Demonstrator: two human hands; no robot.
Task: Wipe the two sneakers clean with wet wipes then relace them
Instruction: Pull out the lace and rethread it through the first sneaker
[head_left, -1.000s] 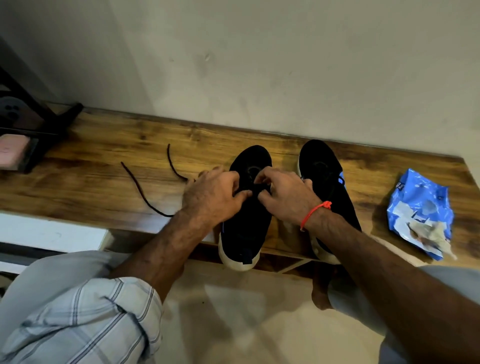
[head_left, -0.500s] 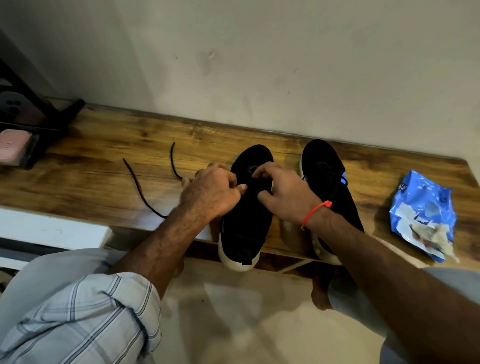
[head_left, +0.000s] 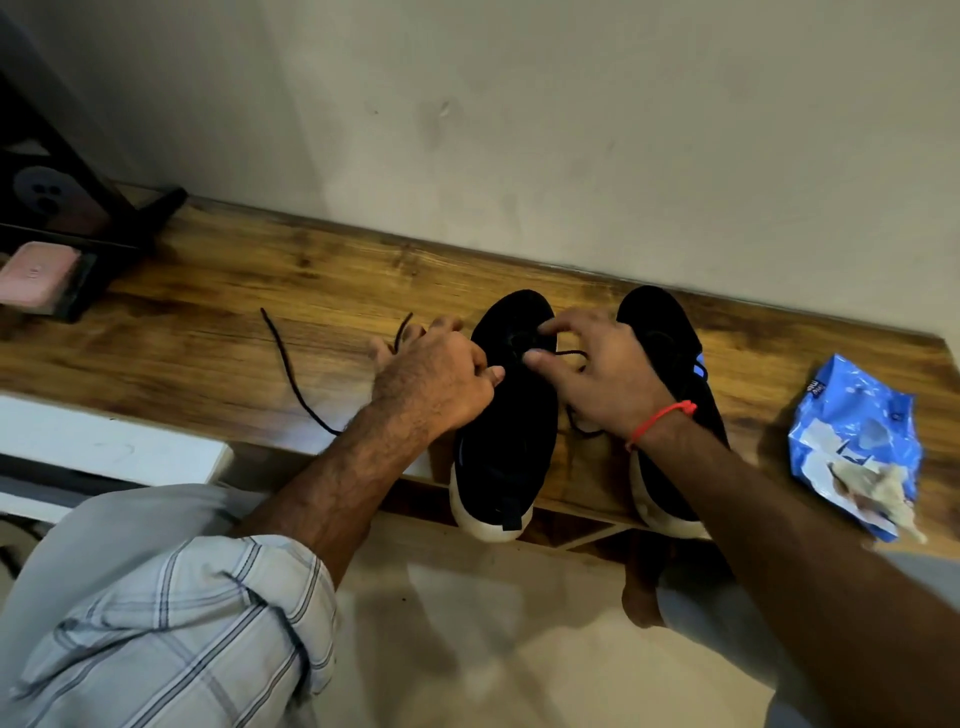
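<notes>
Two black sneakers with white soles stand side by side on the wooden bench (head_left: 208, 358), heels over its front edge. My left hand (head_left: 436, 384) grips the left sneaker (head_left: 506, 426) at its left side. My right hand (head_left: 597, 374) pinches a black lace (head_left: 569, 355) over that sneaker's eyelets, and the lace runs down between the shoes. The right sneaker (head_left: 670, 332) is partly hidden by my right wrist. A loose black lace end (head_left: 291, 374) trails on the bench to the left.
A blue wet-wipe pack (head_left: 857, 431) with a crumpled used wipe (head_left: 878, 493) lies on the bench's right end. A dark stand (head_left: 78, 218) and a pink object (head_left: 36, 273) occupy the left end. The wall runs close behind the bench.
My right hand has drawn the lace out to the right, so a loop now shows by its thumb. My left hand shifted a little on the sneaker's side.
</notes>
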